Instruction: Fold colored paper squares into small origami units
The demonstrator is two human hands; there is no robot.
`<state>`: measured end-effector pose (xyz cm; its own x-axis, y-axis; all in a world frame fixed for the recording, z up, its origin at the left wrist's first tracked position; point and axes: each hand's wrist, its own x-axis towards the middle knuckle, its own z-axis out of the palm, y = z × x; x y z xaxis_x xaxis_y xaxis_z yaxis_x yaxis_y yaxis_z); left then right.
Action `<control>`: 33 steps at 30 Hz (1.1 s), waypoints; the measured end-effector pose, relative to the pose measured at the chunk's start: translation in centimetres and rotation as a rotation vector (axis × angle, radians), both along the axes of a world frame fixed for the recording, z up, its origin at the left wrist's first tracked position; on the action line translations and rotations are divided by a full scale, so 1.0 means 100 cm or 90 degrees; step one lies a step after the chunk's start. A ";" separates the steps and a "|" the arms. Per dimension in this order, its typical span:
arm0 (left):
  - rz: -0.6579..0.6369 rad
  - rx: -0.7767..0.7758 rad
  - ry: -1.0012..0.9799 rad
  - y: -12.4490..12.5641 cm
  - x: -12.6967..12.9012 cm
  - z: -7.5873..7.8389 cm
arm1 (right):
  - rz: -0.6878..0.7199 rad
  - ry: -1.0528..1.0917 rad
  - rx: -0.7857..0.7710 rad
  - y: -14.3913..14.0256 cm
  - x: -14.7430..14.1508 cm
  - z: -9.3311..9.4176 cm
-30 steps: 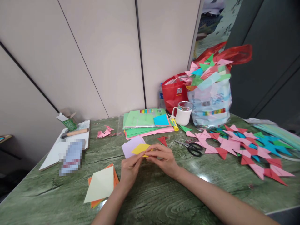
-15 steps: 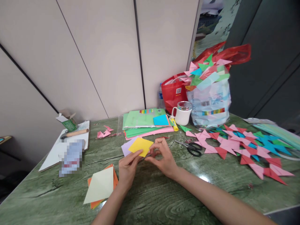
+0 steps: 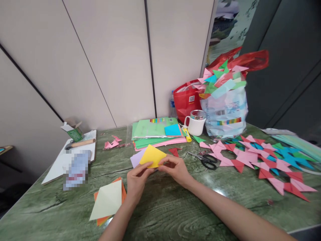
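Note:
Both my hands hold a yellow paper square (image 3: 152, 156) just above the green marbled table (image 3: 175, 214). My left hand (image 3: 137, 180) pinches its near left edge and my right hand (image 3: 175, 169) pinches its near right edge. The yellow sheet tilts up toward the wall. A lilac paper square (image 3: 135, 159) lies flat under and behind it. A pale yellow sheet on orange sheets (image 3: 107, 201) lies left of my left wrist.
A stack of coloured paper (image 3: 156, 134), a white mug (image 3: 195, 123), a red bag (image 3: 187, 98) and a plastic bag of folded pieces (image 3: 225, 103) stand at the back. Black scissors (image 3: 207, 160) and several folded stars (image 3: 260, 160) lie to the right. A hammer (image 3: 79, 144) rests far left.
The yellow paper, a folded shape one second ago, has been unfolded into a flat square and lifted; my right hand moved back to its near right edge.

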<state>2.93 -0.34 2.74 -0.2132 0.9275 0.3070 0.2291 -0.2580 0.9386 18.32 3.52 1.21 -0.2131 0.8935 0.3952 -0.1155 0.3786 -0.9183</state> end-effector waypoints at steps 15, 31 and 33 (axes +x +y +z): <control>0.035 -0.050 -0.106 -0.002 0.006 0.000 | 0.013 0.097 -0.110 0.000 -0.005 -0.002; -0.024 -0.065 -0.330 -0.003 0.015 -0.001 | 0.024 0.173 -0.179 -0.006 -0.010 0.000; -0.031 -0.065 -0.349 -0.002 0.015 -0.001 | 0.035 0.194 -0.198 -0.006 -0.011 0.002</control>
<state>4.40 -0.56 2.60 -0.2718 0.9597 0.0707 -0.3099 -0.1568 0.9378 17.26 2.88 1.40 -0.1784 0.9706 0.1618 -0.4104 0.0760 -0.9087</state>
